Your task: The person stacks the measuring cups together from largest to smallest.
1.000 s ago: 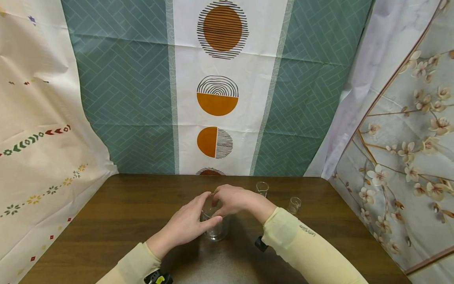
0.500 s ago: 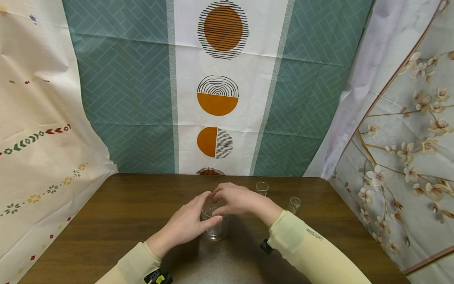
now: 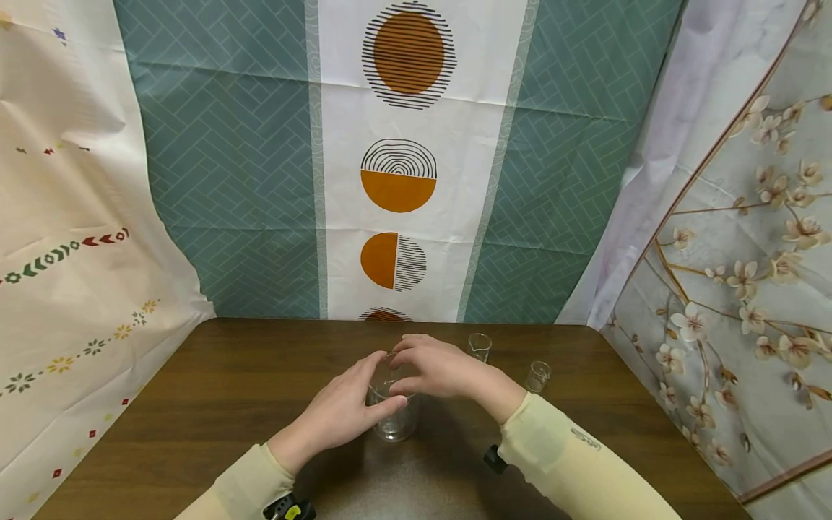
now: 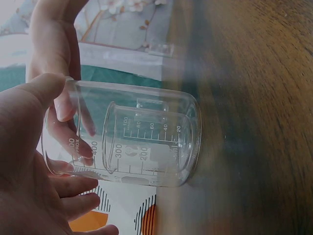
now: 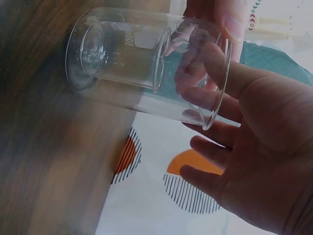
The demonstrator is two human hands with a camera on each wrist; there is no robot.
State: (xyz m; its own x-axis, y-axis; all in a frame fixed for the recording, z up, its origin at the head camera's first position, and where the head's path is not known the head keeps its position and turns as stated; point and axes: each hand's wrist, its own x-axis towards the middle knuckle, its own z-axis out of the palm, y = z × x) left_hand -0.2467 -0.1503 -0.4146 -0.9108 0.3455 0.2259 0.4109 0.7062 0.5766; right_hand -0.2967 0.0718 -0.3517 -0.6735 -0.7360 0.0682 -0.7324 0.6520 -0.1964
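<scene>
A large clear glass beaker (image 3: 395,432) stands upright on the table in front of me. My left hand (image 3: 342,406) holds it by the upper rim, thumb on the near side and fingers round the far side. Inside it, a smaller graduated glass beaker (image 4: 146,134) sits at the bottom, below the rim. My right hand (image 3: 438,367) hangs over the mouth of the large beaker. In the right wrist view, its fingertips (image 5: 195,97) reach just inside the rim, loosely bent and apart from the smaller beaker.
Two other small glass beakers stand to the right on the brown wooden table (image 3: 273,368): one beaker (image 3: 479,347) further back, the other beaker (image 3: 538,376) nearer the right edge. Patterned cloths hang behind the table and at both sides.
My right hand and forearm have shifted slightly to the right, and the fingers have drawn back a little. The left hand and the large beaker stay in place.
</scene>
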